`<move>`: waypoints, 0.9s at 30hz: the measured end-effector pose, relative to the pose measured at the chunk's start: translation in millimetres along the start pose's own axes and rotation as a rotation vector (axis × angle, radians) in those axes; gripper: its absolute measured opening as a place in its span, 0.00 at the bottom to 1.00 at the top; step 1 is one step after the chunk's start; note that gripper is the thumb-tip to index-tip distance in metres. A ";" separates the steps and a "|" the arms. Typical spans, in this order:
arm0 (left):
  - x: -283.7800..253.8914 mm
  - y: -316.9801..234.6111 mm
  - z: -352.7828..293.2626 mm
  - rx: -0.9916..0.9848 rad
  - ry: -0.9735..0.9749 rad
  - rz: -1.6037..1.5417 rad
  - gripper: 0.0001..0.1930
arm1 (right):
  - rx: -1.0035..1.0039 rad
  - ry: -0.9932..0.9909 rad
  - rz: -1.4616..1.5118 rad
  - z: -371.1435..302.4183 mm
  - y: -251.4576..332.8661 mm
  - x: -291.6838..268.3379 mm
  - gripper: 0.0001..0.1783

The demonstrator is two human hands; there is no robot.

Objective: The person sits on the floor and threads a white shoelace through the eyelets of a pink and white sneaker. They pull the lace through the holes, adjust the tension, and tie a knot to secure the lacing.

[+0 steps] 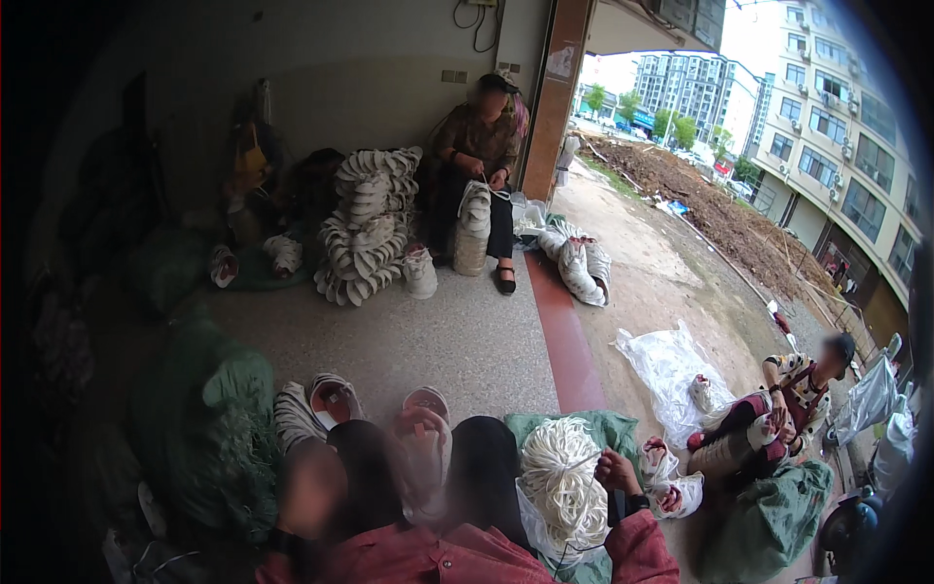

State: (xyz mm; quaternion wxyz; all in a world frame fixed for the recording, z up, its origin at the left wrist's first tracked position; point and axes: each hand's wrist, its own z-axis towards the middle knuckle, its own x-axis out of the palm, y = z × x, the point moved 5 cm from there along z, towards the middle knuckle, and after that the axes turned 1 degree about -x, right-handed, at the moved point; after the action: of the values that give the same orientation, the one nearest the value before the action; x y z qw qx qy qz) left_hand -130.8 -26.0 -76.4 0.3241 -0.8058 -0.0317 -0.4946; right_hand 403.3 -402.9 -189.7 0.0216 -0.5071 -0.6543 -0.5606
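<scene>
My right hand (617,471) is at the pile of white shoelaces (566,477) beside my right knee. Its fingers are closed on a thin strand that looks like a shoelace. Under the laces lies a green woven sack (623,430). My left hand (311,490) is by my left thigh, too blurred to show its fingers. Upright between my knees stands a pale shoe stack (425,453) with a reddish lining on top. Left of it, beyond my left knee, nested white shoes (297,417) lie on their side next to an open shoe (336,400).
A bulging green sack (209,419) is at my left. Ahead, a co-worker (482,146) sits with a shoe stack (474,229) beside tall shoe piles (368,229). Another co-worker (803,389) sits at right near a plastic sheet (671,365) and green sack (778,516). Loose shoes (671,482) lie between us.
</scene>
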 end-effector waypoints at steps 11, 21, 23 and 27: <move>247.1 69.3 -15.7 -0.005 0.810 0.574 0.29 | -0.091 0.666 -0.154 -162.0 45.8 475.1 0.11; 166.5 -9.3 -30.4 0.302 0.466 0.060 0.10 | -0.418 0.845 -0.942 -120.3 -19.1 451.5 0.11; 130.3 -30.9 -49.3 0.358 0.340 -0.061 0.12 | -0.519 0.861 -1.047 -116.5 -21.7 431.1 0.10; 56.5 -70.2 -73.8 0.498 0.112 -0.167 0.08 | -0.273 0.757 -1.307 -116.1 -24.9 375.7 0.08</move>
State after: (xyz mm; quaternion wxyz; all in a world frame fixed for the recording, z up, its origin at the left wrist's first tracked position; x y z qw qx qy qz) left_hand -185.5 -26.7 26.4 0.4717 -0.6671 -0.2009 -0.5406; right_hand 141.4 -246.8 59.9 -0.1543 0.2110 -0.6942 -0.6707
